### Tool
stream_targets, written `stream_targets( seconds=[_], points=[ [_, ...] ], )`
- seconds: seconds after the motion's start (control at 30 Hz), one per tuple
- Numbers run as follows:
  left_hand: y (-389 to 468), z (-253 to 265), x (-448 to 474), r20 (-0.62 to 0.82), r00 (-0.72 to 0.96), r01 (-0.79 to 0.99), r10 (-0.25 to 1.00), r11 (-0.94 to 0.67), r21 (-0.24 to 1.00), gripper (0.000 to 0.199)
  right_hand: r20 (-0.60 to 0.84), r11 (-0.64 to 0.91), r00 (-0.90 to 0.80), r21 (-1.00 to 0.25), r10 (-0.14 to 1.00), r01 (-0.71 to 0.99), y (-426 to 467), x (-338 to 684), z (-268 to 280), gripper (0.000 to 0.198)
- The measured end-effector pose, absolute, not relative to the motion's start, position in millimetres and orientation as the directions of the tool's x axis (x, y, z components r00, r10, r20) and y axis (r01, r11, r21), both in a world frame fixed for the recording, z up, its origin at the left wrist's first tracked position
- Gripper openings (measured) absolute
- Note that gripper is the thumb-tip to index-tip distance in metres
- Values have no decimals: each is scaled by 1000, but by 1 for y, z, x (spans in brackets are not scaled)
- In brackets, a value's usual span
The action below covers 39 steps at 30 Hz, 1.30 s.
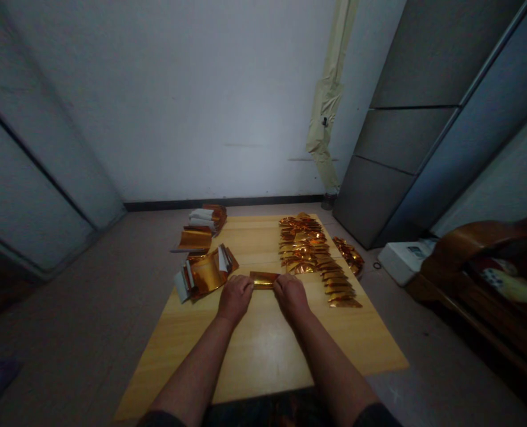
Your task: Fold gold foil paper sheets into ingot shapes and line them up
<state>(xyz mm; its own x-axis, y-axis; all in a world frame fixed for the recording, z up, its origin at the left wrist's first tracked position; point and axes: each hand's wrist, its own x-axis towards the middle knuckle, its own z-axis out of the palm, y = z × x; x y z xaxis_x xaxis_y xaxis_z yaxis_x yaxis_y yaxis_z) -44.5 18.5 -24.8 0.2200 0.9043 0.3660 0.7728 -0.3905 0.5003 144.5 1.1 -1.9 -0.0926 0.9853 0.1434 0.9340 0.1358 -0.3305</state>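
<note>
A small sheet of gold foil paper [263,280], curled into a roll, lies across the middle of the table between my two hands. My left hand [236,298] pinches its left end, and my right hand [291,295] pinches its right end. Just left of my left hand sits a loose stack of curved gold foil sheets [206,274] with pale backs. Beyond my right hand, folded gold foil pieces [302,243] are laid in overlapping rows. One row of these folded pieces [339,287] runs down toward the table's right side.
The wooden table [263,356] stands before a white wall. More foil sheets [195,238] lie at its far left corner. Beside its right edge is a heap of folded foil [350,256]. A grey refrigerator [387,136], a white box [403,261] and a wooden seat [481,267] stand rightward.
</note>
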Motion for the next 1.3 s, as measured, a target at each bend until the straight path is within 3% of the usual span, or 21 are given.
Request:
stream_targets(
  seconds=[0.27, 0.57, 1.3],
  points=[
    [21, -18, -35, 245, 96, 794, 965, -223, 566, 14, 76, 62, -45, -241, 996, 969, 4, 137, 6, 25],
    [19, -10, -20, 222, -20, 877, 975, -89, 471, 13, 76, 34, -17, -223, 997, 974, 5, 135, 3, 22],
    [17, -15, -16, 252, 9, 943, 968, -92, 319, 7, 106, 42, -20, -214, 994, 976, 6, 135, -5, 17]
  ],
)
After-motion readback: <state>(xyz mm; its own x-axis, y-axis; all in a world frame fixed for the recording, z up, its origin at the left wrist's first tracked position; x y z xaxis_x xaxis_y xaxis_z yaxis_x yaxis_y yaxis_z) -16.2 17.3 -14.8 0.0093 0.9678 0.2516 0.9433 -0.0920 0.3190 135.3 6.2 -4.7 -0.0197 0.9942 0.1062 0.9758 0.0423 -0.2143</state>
